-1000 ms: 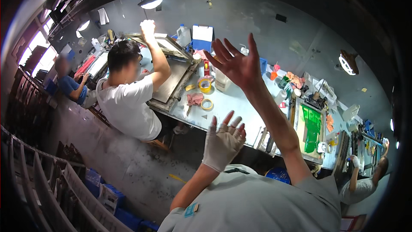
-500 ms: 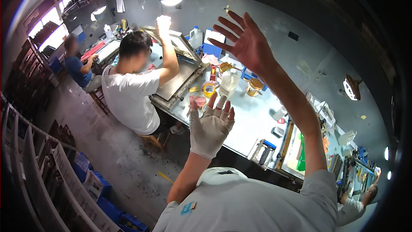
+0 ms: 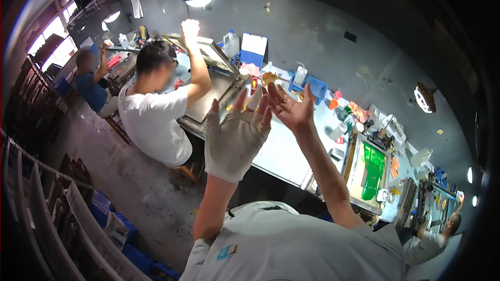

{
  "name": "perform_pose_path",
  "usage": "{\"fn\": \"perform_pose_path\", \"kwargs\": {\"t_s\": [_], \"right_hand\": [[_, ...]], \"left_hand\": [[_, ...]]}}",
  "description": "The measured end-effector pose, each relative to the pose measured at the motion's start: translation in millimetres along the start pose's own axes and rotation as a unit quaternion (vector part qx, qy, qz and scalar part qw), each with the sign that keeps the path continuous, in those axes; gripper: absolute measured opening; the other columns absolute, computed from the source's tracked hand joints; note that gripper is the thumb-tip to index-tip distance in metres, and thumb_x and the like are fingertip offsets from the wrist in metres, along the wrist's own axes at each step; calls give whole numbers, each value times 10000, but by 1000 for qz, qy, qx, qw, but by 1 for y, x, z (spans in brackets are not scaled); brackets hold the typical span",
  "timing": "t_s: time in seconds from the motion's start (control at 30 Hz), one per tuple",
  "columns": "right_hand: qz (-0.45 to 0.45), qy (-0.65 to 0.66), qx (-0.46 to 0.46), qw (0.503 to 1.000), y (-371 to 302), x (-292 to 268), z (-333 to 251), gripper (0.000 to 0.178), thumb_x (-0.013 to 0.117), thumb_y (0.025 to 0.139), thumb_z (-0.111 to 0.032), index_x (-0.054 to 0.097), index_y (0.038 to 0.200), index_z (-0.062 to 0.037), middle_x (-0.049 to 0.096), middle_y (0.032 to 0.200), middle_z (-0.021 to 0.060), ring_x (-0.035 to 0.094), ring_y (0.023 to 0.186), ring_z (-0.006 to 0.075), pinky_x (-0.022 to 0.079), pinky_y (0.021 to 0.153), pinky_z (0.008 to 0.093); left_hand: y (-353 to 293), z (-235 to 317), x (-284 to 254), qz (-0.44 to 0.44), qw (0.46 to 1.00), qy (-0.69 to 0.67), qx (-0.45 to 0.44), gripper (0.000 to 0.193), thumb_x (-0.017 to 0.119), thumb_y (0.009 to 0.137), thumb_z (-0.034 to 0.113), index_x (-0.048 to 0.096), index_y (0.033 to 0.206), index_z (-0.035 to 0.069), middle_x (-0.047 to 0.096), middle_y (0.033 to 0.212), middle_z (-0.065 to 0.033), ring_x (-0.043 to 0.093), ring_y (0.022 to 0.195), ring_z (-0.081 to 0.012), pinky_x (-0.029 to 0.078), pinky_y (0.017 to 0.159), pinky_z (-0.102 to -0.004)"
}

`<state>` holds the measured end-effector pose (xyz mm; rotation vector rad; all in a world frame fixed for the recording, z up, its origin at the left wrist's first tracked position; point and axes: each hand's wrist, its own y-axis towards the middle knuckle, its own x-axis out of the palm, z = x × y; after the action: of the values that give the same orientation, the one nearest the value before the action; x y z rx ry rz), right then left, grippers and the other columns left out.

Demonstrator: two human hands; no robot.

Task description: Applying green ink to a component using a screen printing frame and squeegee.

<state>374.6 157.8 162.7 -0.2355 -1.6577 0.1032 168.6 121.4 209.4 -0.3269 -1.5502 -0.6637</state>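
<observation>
The left hand (image 3: 234, 143), in a pale fingerless glove, and the bare right hand (image 3: 293, 112) are up before the bench (image 3: 284, 153), fingers loosely spread, palms empty; I can't tell whether their tips touch. Just beyond them in view, a yellowish tin (image 3: 269, 78) and a blue basket (image 3: 316, 92) sit on the bench. Any print on the teal shirt tag (image 3: 225, 252) is too small to read.
</observation>
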Motion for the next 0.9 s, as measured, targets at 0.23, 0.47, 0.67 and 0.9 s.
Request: {"fn": "perform_pose_path", "kwargs": {"t_s": [0.23,0.47,0.67,0.9], "right_hand": [[-108,66,120,985,7,-53,11,990,633,887,-674,254,1510,-4,555,1369,254,552,1287,400,426,1122,581],[-103,115,153,976,-34,-20,51,871,595,920,-661,452,1361,77,552,1392,249,534,1313,364,431,1127,506],[-122,120,224,959,-42,-24,73,881,637,902,-644,445,1388,65,547,1383,232,534,1293,368,418,1140,492],[-156,141,179,961,-13,-74,74,834,613,900,-675,479,1365,4,616,1299,163,574,1251,311,401,1144,510]], "left_hand": [[-10,-18,-32,106,994,-2,-24,485,512,1038,467,522,1379,122,569,1376,-105,572,1217,-283,470,1055,-442],[-36,-7,-21,-171,375,805,428,808,827,746,112,422,1439,26,549,1324,-191,565,1187,-385,474,994,-451],[-38,-3,8,-114,389,845,349,809,797,790,90,404,1496,64,562,1328,-175,567,1238,-366,479,1028,-440],[-24,10,3,62,994,50,-77,687,410,1030,570,348,1575,156,502,1509,-137,527,1323,-299,398,1112,-473]]}}
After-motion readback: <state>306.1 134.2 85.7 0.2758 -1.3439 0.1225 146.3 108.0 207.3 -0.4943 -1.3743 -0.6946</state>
